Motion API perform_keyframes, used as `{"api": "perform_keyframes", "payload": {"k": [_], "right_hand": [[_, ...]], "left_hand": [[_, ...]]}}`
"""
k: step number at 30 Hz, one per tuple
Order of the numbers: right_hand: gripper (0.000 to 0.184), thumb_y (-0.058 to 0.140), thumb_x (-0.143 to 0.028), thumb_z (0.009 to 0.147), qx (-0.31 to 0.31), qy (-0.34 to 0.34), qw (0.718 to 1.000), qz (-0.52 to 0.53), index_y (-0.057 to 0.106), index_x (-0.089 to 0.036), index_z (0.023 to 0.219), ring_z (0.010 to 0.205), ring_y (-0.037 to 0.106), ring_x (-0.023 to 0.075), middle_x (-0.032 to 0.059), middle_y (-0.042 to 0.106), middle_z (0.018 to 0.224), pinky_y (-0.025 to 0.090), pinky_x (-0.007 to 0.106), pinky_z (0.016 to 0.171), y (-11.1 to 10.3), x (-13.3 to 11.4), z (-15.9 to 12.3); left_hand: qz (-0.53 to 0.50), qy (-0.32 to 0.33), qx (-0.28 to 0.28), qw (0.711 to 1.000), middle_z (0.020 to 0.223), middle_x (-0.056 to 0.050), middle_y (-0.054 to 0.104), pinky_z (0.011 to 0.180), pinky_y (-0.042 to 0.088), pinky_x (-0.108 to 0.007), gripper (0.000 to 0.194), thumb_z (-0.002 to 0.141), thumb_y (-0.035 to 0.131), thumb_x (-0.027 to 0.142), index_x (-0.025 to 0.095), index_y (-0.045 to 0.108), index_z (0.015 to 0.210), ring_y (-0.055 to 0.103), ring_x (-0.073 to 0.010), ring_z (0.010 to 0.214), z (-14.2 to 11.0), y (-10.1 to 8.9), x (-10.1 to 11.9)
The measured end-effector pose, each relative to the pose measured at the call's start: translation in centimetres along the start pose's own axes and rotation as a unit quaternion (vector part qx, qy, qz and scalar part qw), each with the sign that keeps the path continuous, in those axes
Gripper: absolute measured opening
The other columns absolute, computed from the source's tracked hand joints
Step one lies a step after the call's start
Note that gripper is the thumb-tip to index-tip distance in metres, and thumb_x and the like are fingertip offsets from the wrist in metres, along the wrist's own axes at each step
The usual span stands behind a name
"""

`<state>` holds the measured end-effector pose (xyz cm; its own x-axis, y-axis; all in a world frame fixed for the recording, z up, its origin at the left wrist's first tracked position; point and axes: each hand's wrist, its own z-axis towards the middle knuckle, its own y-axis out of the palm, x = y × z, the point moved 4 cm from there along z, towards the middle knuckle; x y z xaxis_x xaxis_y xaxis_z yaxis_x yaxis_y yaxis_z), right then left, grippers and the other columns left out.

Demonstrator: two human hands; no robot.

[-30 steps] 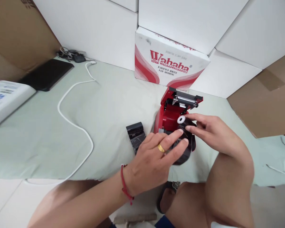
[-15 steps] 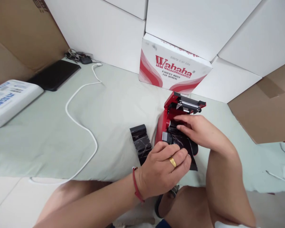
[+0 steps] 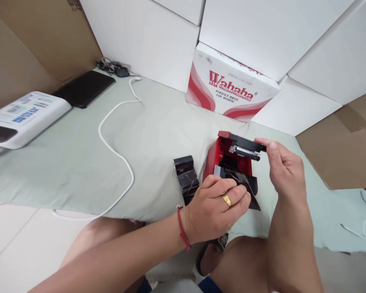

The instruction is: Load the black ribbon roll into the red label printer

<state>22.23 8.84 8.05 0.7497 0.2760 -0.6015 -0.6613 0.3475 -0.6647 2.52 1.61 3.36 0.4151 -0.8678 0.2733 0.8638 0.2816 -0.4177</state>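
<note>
A small red printer stands on the cloth with its hinged lid raised partway. My right hand pinches the lid's right corner between thumb and fingers. A glossy black marbled strip comes out over the printer's front edge. On that strip, my left hand is closed, fingers pressing it at the front; the fingertips are partly hidden. The inside of the printer is dark, with the black roll mostly hidden. Left of the printer lies a second roll of black marbled strip, partly unrolled, its lower end behind my left hand.
A white Wahaha carton stands behind the printer against white boxes. At left lie a white power bank, a black phone, keys and a white cable. A brown cardboard box borders the right side.
My right hand has left the inside of the printer and taken hold of the lid, which is now lower. My left hand stays on the black strip. The view has shifted slightly.
</note>
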Motion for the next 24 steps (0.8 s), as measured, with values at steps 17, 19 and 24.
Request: {"api": "perform_keyframes", "payload": {"k": [17,19,24], "right_hand": [[0.037,0.048,-0.037,0.113,-0.060,-0.057,0.994,0.076,0.078,-0.034,0.134,0.144,0.064,0.0282,0.0059,0.075,0.143,0.041,0.063,0.128,1.7,2.8,-6.9],[0.035,0.052,-0.036,0.111,-0.065,-0.062,0.993,0.072,0.077,-0.034,0.136,0.145,0.063,0.0285,0.0061,0.075,0.144,0.042,0.062,0.128,1.7,2.9,-7.0],[0.040,0.062,-0.032,0.106,-0.108,-0.073,0.988,0.084,0.070,-0.036,0.145,0.154,0.053,0.0281,0.0054,0.069,0.153,0.038,0.061,0.131,1.6,3.2,-7.0]], "left_hand": [[-0.086,-0.211,-0.126,0.965,0.132,-0.008,0.081,0.135,0.022,-0.062,0.044,0.114,0.034,0.030,0.022,0.077,0.122,0.077,-0.0241,0.124,1.0,-0.9,-6.8],[-0.082,-0.218,-0.130,0.964,0.131,-0.008,0.081,0.135,0.021,-0.064,0.042,0.114,0.037,0.030,0.023,0.077,0.121,0.077,-0.0246,0.123,1.1,-0.9,-7.0],[-0.189,-0.297,-0.121,0.928,0.118,-0.006,0.085,0.127,0.040,-0.062,0.030,0.102,0.057,0.023,0.022,0.068,0.130,0.076,-0.0264,0.121,0.7,-0.3,-7.9]]}}
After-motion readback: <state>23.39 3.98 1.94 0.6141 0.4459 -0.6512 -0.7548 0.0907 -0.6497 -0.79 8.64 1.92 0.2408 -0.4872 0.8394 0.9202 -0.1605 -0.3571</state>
